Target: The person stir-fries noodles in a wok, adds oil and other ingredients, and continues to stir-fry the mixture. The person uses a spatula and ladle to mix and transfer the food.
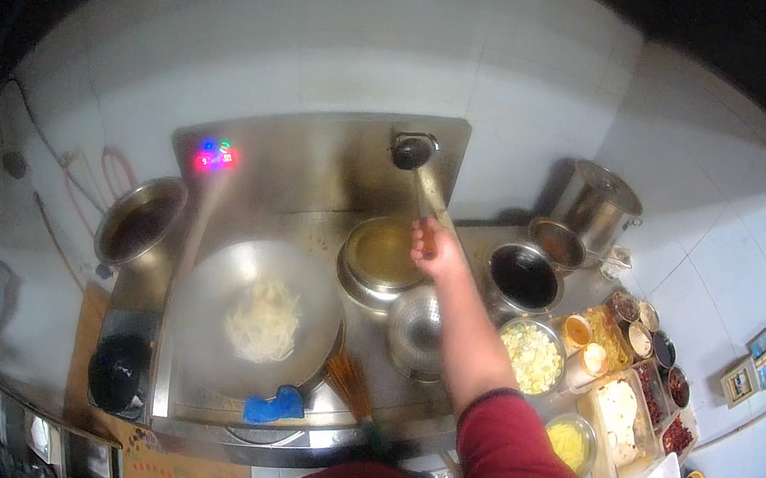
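Note:
My right hand (437, 247) grips the wooden handle of a long ladle (422, 197). Its dark bowl is raised against the metal backsplash, close to a wall fitting whose shape I cannot make out. Under that arm are a steel pot of yellowish liquid (385, 250) and a perforated strainer (417, 327). To the left, steam rises from a large wok (200, 331) with pale strips of food (263, 325) in its middle. A folded blue cloth (274, 406) rests on the wok's near rim. My left hand is out of view.
A bamboo wok brush (351, 383) lies right of the wok. Bowls of dark liquid (523, 276), chopped pale food (531, 358) and yellow strips (567, 443) stand on the right, beside several seasoning containers. A tall stockpot (594, 209) fills the back corner. A lit display (216, 159) glows on the backsplash.

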The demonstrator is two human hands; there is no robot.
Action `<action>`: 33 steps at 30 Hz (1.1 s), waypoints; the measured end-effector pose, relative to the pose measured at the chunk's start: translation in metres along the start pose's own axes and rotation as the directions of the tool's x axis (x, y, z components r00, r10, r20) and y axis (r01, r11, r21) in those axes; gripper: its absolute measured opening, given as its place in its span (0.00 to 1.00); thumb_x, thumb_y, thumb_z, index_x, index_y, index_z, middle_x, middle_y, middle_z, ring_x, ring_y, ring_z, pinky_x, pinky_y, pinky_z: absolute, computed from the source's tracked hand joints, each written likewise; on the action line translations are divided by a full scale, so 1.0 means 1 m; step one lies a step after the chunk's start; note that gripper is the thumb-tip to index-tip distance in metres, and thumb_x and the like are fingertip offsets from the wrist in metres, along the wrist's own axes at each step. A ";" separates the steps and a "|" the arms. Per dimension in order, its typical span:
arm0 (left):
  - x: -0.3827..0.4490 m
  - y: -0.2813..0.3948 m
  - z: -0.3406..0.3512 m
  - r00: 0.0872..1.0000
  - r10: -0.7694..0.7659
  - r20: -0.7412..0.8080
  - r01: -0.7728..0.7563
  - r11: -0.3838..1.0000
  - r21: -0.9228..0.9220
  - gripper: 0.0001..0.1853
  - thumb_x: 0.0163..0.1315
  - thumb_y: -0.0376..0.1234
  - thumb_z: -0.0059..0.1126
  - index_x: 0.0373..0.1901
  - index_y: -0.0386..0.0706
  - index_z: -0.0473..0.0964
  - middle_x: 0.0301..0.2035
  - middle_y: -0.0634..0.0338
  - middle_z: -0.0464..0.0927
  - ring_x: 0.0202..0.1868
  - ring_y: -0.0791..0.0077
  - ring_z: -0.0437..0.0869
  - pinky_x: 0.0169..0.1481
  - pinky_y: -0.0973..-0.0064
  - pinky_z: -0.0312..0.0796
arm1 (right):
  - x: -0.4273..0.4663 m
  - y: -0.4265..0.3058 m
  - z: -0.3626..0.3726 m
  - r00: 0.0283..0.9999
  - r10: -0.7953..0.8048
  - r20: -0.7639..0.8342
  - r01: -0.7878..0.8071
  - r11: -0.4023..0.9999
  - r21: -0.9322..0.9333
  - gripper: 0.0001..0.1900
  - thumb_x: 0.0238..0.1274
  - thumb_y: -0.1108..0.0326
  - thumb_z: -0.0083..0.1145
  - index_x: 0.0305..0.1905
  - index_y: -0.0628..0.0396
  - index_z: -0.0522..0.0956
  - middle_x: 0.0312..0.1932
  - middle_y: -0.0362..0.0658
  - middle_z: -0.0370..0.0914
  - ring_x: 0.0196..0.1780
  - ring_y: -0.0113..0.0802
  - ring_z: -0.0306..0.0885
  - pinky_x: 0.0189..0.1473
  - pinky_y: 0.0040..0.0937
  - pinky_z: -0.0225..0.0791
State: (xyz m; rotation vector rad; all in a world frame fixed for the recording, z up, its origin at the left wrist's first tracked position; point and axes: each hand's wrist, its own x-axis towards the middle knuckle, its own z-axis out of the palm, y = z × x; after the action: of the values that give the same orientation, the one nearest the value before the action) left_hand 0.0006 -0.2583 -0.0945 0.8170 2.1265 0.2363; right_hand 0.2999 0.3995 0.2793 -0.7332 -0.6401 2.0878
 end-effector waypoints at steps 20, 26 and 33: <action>-0.019 -0.028 0.026 0.998 -0.059 0.001 0.059 0.998 -0.005 0.29 0.52 0.51 0.68 0.47 0.37 0.79 0.41 0.44 0.83 0.45 0.48 0.85 0.52 0.59 0.75 | -0.044 -0.014 -0.077 0.984 0.133 -0.115 -0.115 0.981 0.154 0.20 0.75 0.52 0.40 0.38 0.58 0.73 0.18 0.32 0.70 0.16 0.22 0.66 0.18 0.22 0.55; -0.029 -0.044 0.030 0.996 -0.087 0.002 0.087 0.996 -0.016 0.28 0.53 0.51 0.68 0.45 0.37 0.79 0.41 0.43 0.83 0.44 0.47 0.85 0.52 0.58 0.75 | -0.050 -0.008 -0.069 0.977 0.119 -0.176 -0.093 0.985 0.148 0.19 0.75 0.52 0.42 0.41 0.59 0.72 0.19 0.33 0.71 0.16 0.22 0.65 0.18 0.23 0.54; -0.034 -0.064 0.040 0.997 -0.059 0.040 0.062 0.995 -0.079 0.27 0.52 0.50 0.69 0.43 0.37 0.80 0.39 0.44 0.84 0.42 0.49 0.85 0.51 0.59 0.76 | -0.054 -0.005 -0.065 0.950 0.157 -0.269 -0.135 0.986 0.097 0.16 0.71 0.54 0.47 0.40 0.59 0.72 0.18 0.33 0.71 0.16 0.22 0.65 0.19 0.24 0.53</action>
State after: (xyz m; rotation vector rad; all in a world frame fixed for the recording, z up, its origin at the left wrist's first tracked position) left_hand 0.0163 -0.3330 -0.1261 0.7041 2.0890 0.2704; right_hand 0.3747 0.3696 0.2520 -1.0318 -0.3572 2.0780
